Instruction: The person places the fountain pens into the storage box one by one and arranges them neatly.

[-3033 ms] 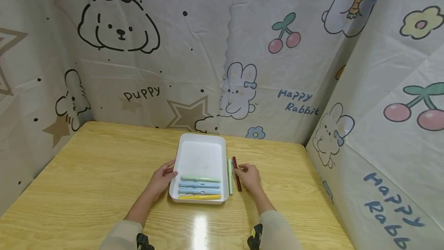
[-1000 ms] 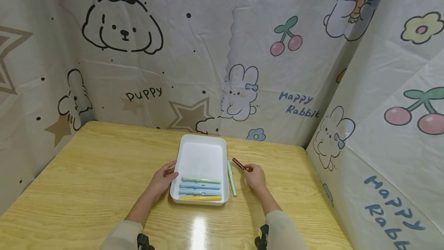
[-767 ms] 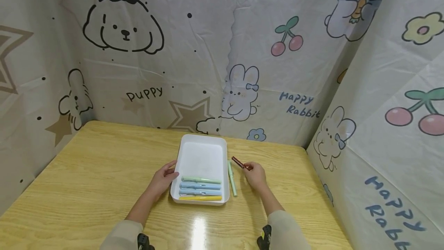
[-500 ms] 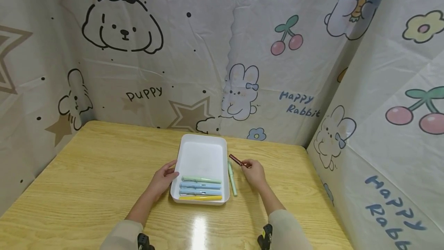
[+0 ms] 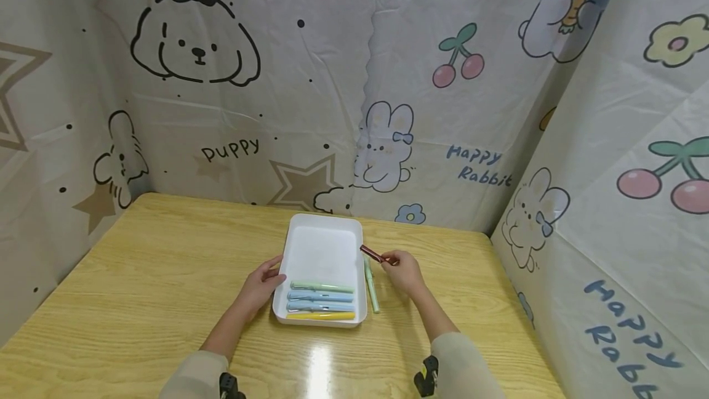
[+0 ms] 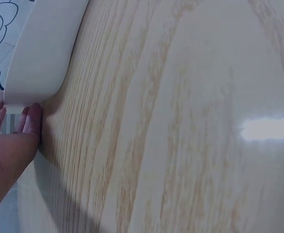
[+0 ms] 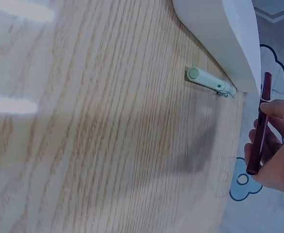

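A white tray (image 5: pixel 324 251) stands on the table, with yellow, blue and green pens (image 5: pixel 319 306) lying crosswise in its near part. My left hand (image 5: pixel 259 285) grips the tray's left edge, thumb at the rim; in the left wrist view its fingers reach to the tray's outer wall (image 6: pixel 40 53). Between thumb and fingers, my right hand (image 5: pixel 404 273) pinches a dark red pen (image 5: pixel 371 253), raised off the table, its far end at the tray's right rim. A light green pen (image 5: pixel 371 285) lies on the table along the tray's right side, below the right hand.
The yellow wood-grain table (image 5: pixel 183 263) extends to both sides of the tray. A printed curtain (image 5: pixel 310 91) hangs behind the table and along its left and right sides. A bright reflection (image 5: pixel 318 365) shows on the tabletop in front.
My right hand has taken up the dark red pen from the table and moved it left toward the tray's rim. The light green pen has turned slightly. My left hand stays put.
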Available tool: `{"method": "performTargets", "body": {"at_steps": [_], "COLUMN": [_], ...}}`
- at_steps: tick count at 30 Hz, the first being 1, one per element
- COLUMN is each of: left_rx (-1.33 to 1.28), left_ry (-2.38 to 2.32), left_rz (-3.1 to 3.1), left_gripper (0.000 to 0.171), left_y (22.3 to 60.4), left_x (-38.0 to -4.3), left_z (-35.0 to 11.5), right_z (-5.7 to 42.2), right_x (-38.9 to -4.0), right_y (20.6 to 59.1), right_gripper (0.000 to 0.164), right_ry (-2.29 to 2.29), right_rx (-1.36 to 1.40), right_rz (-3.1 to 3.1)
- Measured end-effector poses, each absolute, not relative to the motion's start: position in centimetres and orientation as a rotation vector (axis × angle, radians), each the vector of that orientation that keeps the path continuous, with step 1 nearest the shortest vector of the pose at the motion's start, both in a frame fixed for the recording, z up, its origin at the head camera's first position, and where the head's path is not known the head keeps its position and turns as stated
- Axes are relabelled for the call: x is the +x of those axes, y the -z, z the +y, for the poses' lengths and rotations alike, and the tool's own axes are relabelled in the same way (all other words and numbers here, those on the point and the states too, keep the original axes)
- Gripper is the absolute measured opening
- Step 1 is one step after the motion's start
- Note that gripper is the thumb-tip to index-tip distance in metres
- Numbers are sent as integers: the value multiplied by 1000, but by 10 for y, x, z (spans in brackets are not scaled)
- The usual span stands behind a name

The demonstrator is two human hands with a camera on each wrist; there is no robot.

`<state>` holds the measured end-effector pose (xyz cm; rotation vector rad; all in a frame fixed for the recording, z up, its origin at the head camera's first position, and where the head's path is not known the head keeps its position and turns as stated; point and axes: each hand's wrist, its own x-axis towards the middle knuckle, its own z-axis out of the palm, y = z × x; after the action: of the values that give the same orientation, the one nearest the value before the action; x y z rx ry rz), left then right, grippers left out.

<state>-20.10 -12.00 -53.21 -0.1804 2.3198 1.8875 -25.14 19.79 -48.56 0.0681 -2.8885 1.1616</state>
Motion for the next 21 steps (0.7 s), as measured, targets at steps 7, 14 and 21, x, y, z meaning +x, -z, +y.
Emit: {"method": "performTargets", "body": {"at_steps": [7, 14, 21], "left_rx": [-201, -189, -177], "left_ry": [-1895, -1902, -1892], "left_rz": [2309, 2304, 2305], "left_gripper": [51, 51, 51], "left_y": [534, 533, 531], "left_x": [-202, -201, -200], "left_z": [-120, -120, -120], "right_z": [193, 189, 184], "right_x": [-252, -256, -254], "right_y": [482, 484, 483], "right_gripper": [18, 17, 15], "right_ry": [-1188, -1184, -1168], "right_rx": [112, 158, 237], "right_rz": [-2893, -2892, -2891]}}
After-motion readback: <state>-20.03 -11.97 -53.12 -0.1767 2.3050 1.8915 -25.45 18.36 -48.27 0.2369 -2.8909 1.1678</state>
